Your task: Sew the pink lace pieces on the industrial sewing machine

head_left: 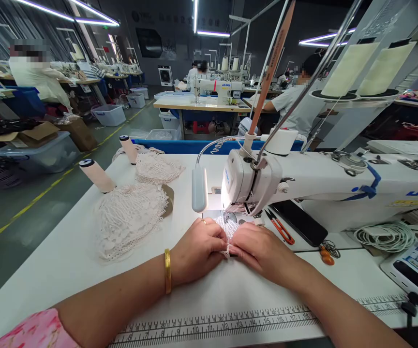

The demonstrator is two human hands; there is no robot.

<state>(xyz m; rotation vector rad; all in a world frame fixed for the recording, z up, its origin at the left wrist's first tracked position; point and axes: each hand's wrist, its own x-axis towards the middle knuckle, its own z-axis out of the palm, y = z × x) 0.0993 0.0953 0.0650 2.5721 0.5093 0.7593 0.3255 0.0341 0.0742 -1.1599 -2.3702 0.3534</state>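
White lace trim (228,227) lies under the needle area of a white sewing machine (243,181). My left hand (202,246), with a gold bracelet (167,271) at the wrist, is closed on the left side of the lace's near end. From the right, my right hand (258,246) pinches the same end. Both sets of fingertips nearly meet there and cover part of the lace. A lit lamp (199,188) shines on the spot. To the left rests a pile of cream lace (127,220), and behind it a second lace pile (158,167).
Thread cones (97,176) stand at the table's left edge. Right of the needle lie red thread snips (280,228), a black phone (299,222) and a coil of pale cord (385,237). A ruler strip (194,328) runs along the front edge. Other people work at machines behind.
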